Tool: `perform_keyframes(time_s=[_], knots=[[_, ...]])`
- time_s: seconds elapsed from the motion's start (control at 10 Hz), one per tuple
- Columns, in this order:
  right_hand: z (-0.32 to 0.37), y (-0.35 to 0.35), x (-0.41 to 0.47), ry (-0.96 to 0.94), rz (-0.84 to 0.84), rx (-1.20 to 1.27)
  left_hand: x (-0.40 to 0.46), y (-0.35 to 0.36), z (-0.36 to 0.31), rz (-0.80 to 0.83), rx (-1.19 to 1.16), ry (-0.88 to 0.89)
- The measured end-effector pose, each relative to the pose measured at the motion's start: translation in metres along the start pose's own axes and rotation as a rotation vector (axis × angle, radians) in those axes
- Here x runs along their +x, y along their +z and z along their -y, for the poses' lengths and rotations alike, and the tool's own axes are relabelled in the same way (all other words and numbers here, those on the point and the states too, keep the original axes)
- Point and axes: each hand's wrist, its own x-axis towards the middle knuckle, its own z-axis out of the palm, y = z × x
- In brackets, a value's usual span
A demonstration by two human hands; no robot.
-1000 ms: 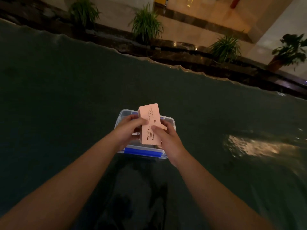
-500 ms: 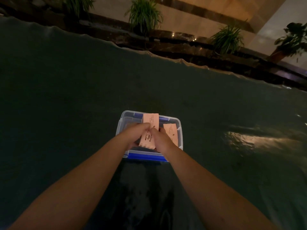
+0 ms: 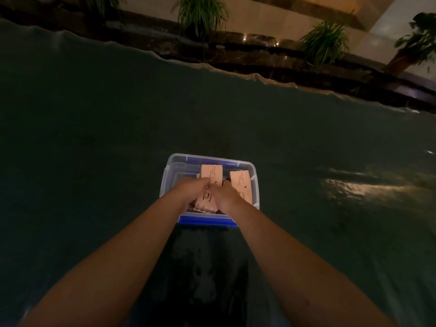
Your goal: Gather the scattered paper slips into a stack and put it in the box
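Observation:
A clear plastic box (image 3: 165, 182) with blue latches sits on the dark table in front of me. Both hands reach into it. My left hand (image 3: 191, 192) and my right hand (image 3: 226, 197) pinch a stack of pink paper slips (image 3: 210, 185) from either side, low inside the box. A second pink slip (image 3: 241, 185) lies against the box's right inner side, partly behind my right hand.
The dark green table cover (image 3: 94, 149) spreads wide on all sides, with a wavy far edge. Beyond it run a dark stone ledge (image 3: 259, 55) and several potted plants (image 3: 200, 15). A light glare (image 3: 354, 187) reflects on the cover at the right.
Both hands have lowered the stack of slips from above the box down into it. A second slip has come into view at the box's right side.

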Motion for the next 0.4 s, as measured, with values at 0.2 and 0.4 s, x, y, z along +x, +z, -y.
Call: perform_keyframes(time_s=[0.2,0.4], knots=[[-0.007,-0.002,-0.010,-0.098,-0.019,-0.019,-0.009,0.000,-0.004,-0.009,0.034,0.024],[-0.022,-0.030,-0.034,-0.267,0.028,-0.035,-0.028,-0.009,-0.012,-0.029,0.313,0.253]])
